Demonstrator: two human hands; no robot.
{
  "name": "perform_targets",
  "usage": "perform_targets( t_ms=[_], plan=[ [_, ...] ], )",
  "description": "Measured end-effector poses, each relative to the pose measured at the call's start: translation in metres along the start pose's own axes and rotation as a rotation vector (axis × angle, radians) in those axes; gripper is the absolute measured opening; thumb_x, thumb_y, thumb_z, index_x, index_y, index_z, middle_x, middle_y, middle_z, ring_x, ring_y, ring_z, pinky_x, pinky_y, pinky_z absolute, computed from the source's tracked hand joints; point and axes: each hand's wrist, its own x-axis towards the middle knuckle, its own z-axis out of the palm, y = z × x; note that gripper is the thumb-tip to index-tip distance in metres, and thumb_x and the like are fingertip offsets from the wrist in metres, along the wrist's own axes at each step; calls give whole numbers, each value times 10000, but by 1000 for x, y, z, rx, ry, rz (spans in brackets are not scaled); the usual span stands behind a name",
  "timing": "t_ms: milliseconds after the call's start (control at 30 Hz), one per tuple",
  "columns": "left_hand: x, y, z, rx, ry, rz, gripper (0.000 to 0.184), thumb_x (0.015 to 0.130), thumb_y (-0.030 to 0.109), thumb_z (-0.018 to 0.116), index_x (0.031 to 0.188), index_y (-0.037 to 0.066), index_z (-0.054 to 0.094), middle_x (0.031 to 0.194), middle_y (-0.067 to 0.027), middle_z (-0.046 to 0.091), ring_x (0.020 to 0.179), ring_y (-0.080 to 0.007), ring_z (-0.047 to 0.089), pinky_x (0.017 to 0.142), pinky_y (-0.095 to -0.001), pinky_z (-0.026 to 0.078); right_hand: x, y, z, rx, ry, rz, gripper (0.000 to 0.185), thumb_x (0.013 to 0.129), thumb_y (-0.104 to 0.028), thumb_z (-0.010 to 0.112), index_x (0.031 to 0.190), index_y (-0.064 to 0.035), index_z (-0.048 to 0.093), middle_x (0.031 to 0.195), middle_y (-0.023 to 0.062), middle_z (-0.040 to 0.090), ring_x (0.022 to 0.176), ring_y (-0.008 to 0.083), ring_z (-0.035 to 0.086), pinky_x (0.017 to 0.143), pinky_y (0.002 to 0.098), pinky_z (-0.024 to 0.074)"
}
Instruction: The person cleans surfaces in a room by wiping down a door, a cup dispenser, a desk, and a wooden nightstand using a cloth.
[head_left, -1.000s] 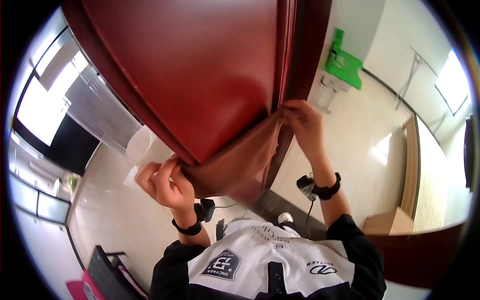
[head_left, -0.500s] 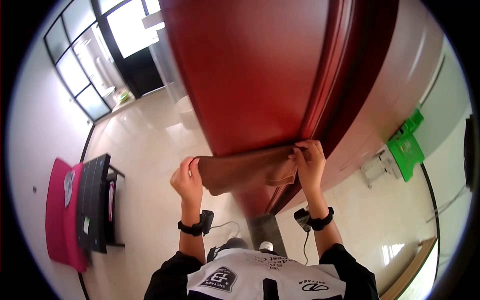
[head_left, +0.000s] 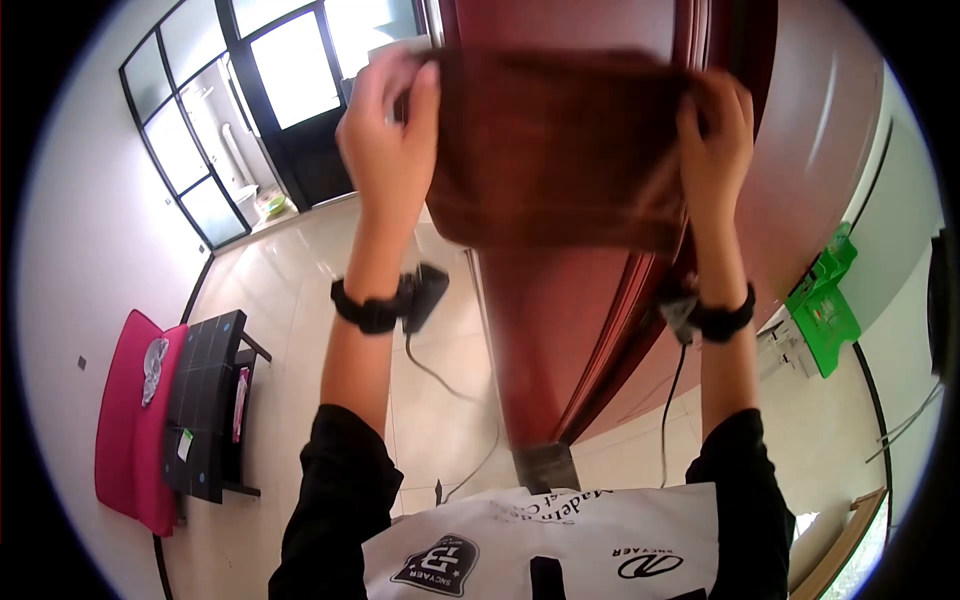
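A brown cloth [head_left: 560, 150], blurred by motion, is stretched between my two raised hands. My left hand [head_left: 393, 130] pinches its upper left corner, thumb against fingers. The upper right corner is gripped by my right hand [head_left: 716, 140]. Behind the cloth stands a dark red door [head_left: 560, 330], its upper part partly hidden by the fabric. Whether the cloth touches the door cannot be made out. Both wrists wear black straps with small devices and cables.
A black table [head_left: 205, 400] and a pink sofa [head_left: 130, 420] stand at the left. Glass-paned black-framed doors [head_left: 180, 140] are at the upper left. A green chair-like item [head_left: 828, 310] is at the right, and a wooden-edged board [head_left: 840, 540] lies lower right.
Both hands have risen with the cloth, which now hangs spread out higher up across the door. Earlier it was bunched lower, near the door's surface. The view has also shifted.
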Motion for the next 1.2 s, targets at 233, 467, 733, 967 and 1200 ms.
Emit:
perform_targets(
  t_ms=[233,467,733,967,1200],
  plan=[
    [-16,-10,53,179,-30,267,948,793,303,728,1434,-71,139,1418,-315,299,1291,-437,363,1043,-436,350,-18,-1,57,-376,-186,-339,591,912,-332,502,1415,-58,357,1487,210,259,1331,471,256,1039,579,271],
    [-90,-14,41,59,-167,12,899,823,267,706,1437,-69,143,1469,-273,230,1337,-386,310,1083,-408,289,-68,1,40,-396,-289,-251,642,845,-326,542,1402,-51,383,1482,225,269,1346,455,255,1038,584,272],
    [-80,10,24,165,-178,87,801,772,192,714,1409,-28,280,1376,-257,333,1247,-412,383,1034,-444,336,-51,-3,30,-148,-303,-112,665,839,-198,547,1427,-5,301,1492,219,252,1371,410,245,1095,472,256],
    [-81,-4,37,172,-90,99,648,826,151,622,1374,-51,340,1390,-281,316,1266,-435,362,1044,-448,322,30,-24,77,-179,-181,-476,629,800,-178,594,1382,-36,401,1457,159,358,1328,370,349,1057,435,335],
    [-107,-13,31,60,-99,3,573,765,60,605,1303,-54,443,1396,-272,324,1250,-430,380,1018,-445,343,21,-67,93,-55,-435,-503,682,784,-217,599,1402,-36,375,1391,215,389,1248,422,415,1018,497,376]
  ],
)
